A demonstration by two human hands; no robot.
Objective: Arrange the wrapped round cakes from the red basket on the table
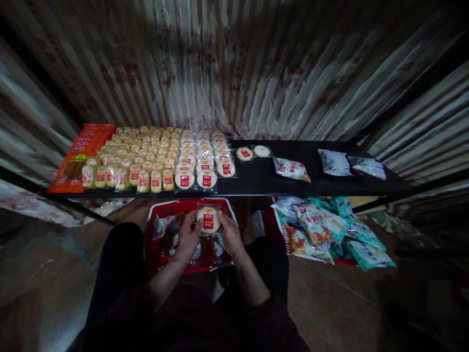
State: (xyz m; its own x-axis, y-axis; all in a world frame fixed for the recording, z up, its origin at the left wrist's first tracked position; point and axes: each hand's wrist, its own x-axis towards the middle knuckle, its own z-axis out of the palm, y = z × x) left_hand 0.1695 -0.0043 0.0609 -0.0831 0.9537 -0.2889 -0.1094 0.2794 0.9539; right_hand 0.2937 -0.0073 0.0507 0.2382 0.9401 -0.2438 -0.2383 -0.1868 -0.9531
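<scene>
Between my two hands is a round white rice cracker packet [208, 220] in clear wrap, its red label facing up. My left hand [188, 234] pinches its left edge and my right hand [230, 233] grips its right edge. Both hands are over a red basket [149, 244] that holds several snack packets, partly hidden by my forearms. Just beyond, on the black shelf [252, 183], similar rice cracker packets [207, 179] lie overlapped in columns. Two more round packets [245, 153] lie apart, farther right.
Small yellow wrapped cakes [142, 166] fill the shelf's left part, beside orange packets [80, 156]. A white and red bag [292, 169] and two silvery bags [335, 163] lie on the right. Below stands a second basket [282, 233], heaped with snack bags [318, 222]. Curtains [205, 63] hang behind.
</scene>
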